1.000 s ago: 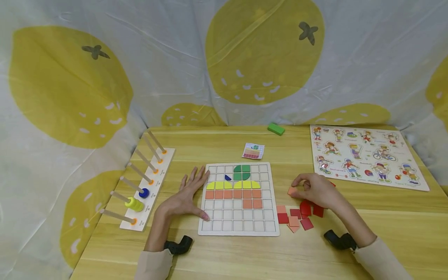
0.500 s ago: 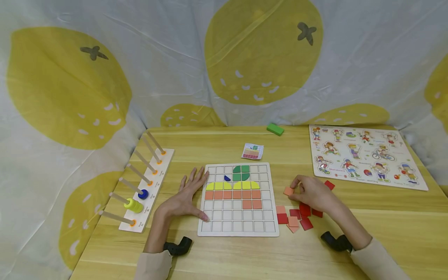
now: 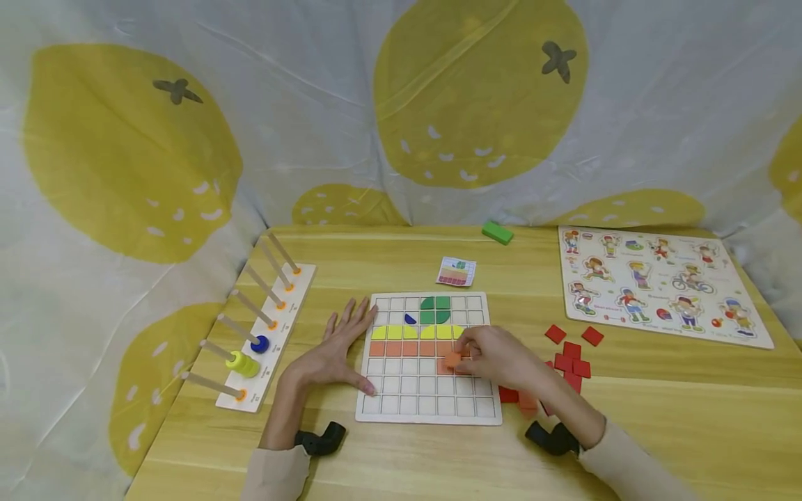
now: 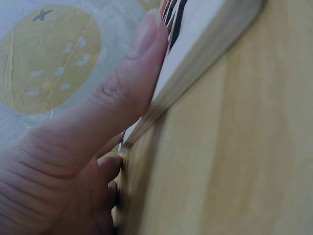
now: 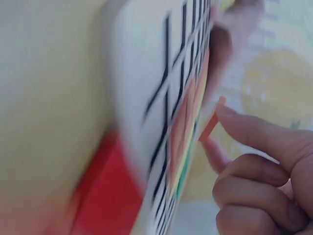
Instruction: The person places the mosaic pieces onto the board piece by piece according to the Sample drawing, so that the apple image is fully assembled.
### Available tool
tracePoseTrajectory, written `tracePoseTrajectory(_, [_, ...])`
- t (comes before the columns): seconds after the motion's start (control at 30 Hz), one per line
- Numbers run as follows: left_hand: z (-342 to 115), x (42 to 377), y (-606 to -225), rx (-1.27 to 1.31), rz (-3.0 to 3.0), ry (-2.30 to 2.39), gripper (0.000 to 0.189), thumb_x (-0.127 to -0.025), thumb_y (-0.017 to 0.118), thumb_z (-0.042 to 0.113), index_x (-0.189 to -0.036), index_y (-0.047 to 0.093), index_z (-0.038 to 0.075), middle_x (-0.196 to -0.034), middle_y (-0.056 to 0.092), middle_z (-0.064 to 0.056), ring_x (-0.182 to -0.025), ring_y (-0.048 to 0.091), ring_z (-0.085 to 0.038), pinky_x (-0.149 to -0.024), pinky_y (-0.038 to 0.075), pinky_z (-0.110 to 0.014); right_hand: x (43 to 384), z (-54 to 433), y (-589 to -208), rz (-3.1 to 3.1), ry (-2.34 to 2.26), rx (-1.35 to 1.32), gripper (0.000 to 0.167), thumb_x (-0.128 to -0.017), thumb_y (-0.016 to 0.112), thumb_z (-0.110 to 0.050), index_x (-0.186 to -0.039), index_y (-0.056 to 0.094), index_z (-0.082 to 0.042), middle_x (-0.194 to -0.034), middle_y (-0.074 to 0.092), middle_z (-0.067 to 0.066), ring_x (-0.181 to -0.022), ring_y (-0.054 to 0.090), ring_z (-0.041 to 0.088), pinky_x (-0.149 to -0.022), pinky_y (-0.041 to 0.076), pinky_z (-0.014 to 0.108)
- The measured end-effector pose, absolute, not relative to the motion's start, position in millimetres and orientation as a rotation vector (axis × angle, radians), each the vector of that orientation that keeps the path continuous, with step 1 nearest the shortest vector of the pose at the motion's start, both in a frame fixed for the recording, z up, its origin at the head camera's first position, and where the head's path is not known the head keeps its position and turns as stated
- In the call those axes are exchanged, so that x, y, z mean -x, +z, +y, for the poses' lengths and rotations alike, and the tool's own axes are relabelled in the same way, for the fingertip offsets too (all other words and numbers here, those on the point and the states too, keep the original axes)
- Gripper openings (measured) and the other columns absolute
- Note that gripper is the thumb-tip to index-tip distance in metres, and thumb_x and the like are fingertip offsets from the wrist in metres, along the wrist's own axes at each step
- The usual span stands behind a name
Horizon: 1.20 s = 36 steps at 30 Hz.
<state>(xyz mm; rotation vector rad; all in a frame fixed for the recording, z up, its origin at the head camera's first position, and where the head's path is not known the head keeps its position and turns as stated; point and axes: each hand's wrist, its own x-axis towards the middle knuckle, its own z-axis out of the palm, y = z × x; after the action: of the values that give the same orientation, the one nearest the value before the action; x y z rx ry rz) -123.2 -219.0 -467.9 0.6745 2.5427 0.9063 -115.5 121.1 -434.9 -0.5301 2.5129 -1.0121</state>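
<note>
A white grid board (image 3: pixel 409 385) lies flat on the table. Its cells hold green pieces (image 3: pixel 435 311), a small blue piece (image 3: pixel 410 319), a yellow row (image 3: pixel 391 332) and, below that, orange square tiles (image 3: pixel 401 348). Between thumb and forefinger, my right hand (image 3: pixel 504 358) pinches an orange square tile (image 5: pixel 212 122) close over the board's second orange row, which it partly hides. My left hand (image 3: pixel 328 362) rests at the board's left edge with fingers spread, its thumb (image 4: pixel 146 44) on the rim. Several red tiles (image 3: pixel 571 351) lie loose right of the board, some behind my right forearm.
A small printed card (image 3: pixel 456 271) with a coloured pattern lies behind the board. To the left stands a peg rack (image 3: pixel 301 282) with blue and yellow-green rings. A green block (image 3: pixel 498 233) and a picture puzzle (image 3: pixel 658 292) sit towards the back and right.
My right hand has moved left from beside the loose tiles to over the board, carrying the orange tile. More of the red tiles now show. The left hand stays at the board's edge.
</note>
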Motion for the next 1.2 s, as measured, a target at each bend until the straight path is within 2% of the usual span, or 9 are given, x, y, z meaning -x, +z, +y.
tracePoseTrajectory(0.1, [-218,124,-468,-0.677,2.544,0.909,0.143,-0.063,0.099,0.040,-0.167,0.007,0.007,-0.174,-0.011,-0.016,-0.159,-0.021,-0.042,-0.124,-0.017,-0.068,114,97,-439,2.555,-0.986,0.598,0.020,-0.083,0.087,-0.017,-0.090,0.072,-0.006,-0.070,0.057,-0.002,-0.063,0.048,0.011,-0.055,0.035,0.020])
tracePoseTrajectory(0.23, [-218,125,-469,-0.682,2.544,0.914,0.142,-0.063,0.099,0.040,-0.167,0.007,0.007,-0.174,-0.011,-0.016,-0.159,-0.021,-0.043,-0.124,-0.016,-0.068,113,81,-443,2.605,-0.979,0.581,0.017,-0.080,0.088,-0.012,-0.085,0.072,-0.007,-0.074,0.063,-0.002,-0.066,0.050,0.012,-0.058,0.038,0.022])
tracePoseTrajectory(0.4, [-218,125,-469,-0.694,2.539,0.917,0.142,-0.063,0.099,0.040,-0.167,0.008,0.008,-0.174,-0.011,-0.016,-0.159,-0.021,-0.042,-0.124,-0.016,-0.068,113,81,-444,2.590,-0.993,0.562,0.018,-0.078,0.088,-0.010,-0.090,0.075,-0.010,-0.076,0.063,-0.003,-0.070,0.051,0.014,-0.061,0.038,0.025])
tracePoseTrajectory(0.63, [-218,123,-471,-0.698,2.543,0.920,0.142,-0.062,0.099,0.041,-0.167,0.008,0.007,-0.174,-0.010,-0.018,-0.159,-0.020,-0.043,-0.123,-0.016,-0.069,117,84,-447,2.554,-1.056,0.619,0.016,-0.080,0.089,-0.011,-0.094,0.083,-0.015,-0.097,0.078,-0.002,-0.086,0.056,0.012,-0.073,0.045,0.028])
tracePoseTrajectory(0.73, [-218,123,-470,-0.684,2.543,0.924,0.142,-0.062,0.099,0.040,-0.167,0.008,0.007,-0.174,-0.011,-0.017,-0.159,-0.021,-0.042,-0.124,-0.016,-0.068,117,82,-448,2.551,-1.066,0.628,0.015,-0.079,0.090,-0.011,-0.092,0.083,-0.015,-0.095,0.079,-0.002,-0.086,0.056,0.012,-0.072,0.046,0.028])
tracePoseTrajectory(0.97, [-218,123,-470,-0.668,2.543,0.926,0.142,-0.063,0.099,0.040,-0.167,0.008,0.007,-0.174,-0.012,-0.015,-0.159,-0.021,-0.042,-0.124,-0.017,-0.068,118,80,-449,2.526,-1.111,0.616,0.016,-0.078,0.090,-0.009,-0.093,0.084,-0.014,-0.092,0.079,-0.003,-0.079,0.052,0.013,-0.064,0.038,0.022])
tracePoseTrajectory(1.2, [-218,122,-470,-0.675,2.548,0.931,0.142,-0.063,0.099,0.039,-0.167,0.008,0.006,-0.174,-0.011,-0.017,-0.159,-0.021,-0.043,-0.123,-0.016,-0.069,121,88,-447,2.424,-1.160,0.631,0.016,-0.083,0.087,-0.014,-0.099,0.085,-0.015,-0.094,0.079,-0.001,-0.075,0.048,0.012,-0.061,0.037,0.020])
